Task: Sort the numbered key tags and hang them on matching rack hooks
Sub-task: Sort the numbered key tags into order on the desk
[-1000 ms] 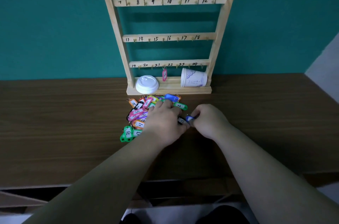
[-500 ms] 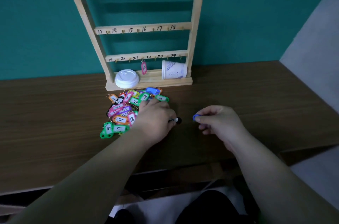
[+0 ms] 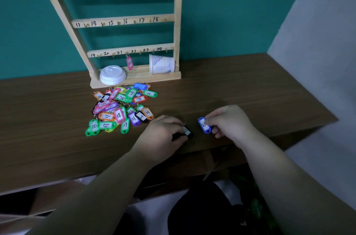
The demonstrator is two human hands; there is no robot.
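parted: left hand (image 3: 163, 132) grips black tag (image 3: 187, 132), right hand (image 3: 229, 122) blue tag (image 3: 204, 125) "23".

Upper centre, a rack (image 3: 123, 22) stands at the back of the table (image 3: 48, 119). On its base a lid (image 3: 112, 74) sits left and a tipped cup (image 3: 161, 64) right, with a hanging tag (image 3: 129, 63) between. The tag pile (image 3: 119, 107) lies before the base. Lower right of it, the left hand (image 3: 161, 134) grips the left tag (image 3: 187, 131) and the right hand (image 3: 231, 121) the right tag (image 3: 204, 125).

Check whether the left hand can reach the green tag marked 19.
Probably yes: green tag 19 lies at the near edge of the pile, bare table between it and the left hand, though that hand grips a black tag.
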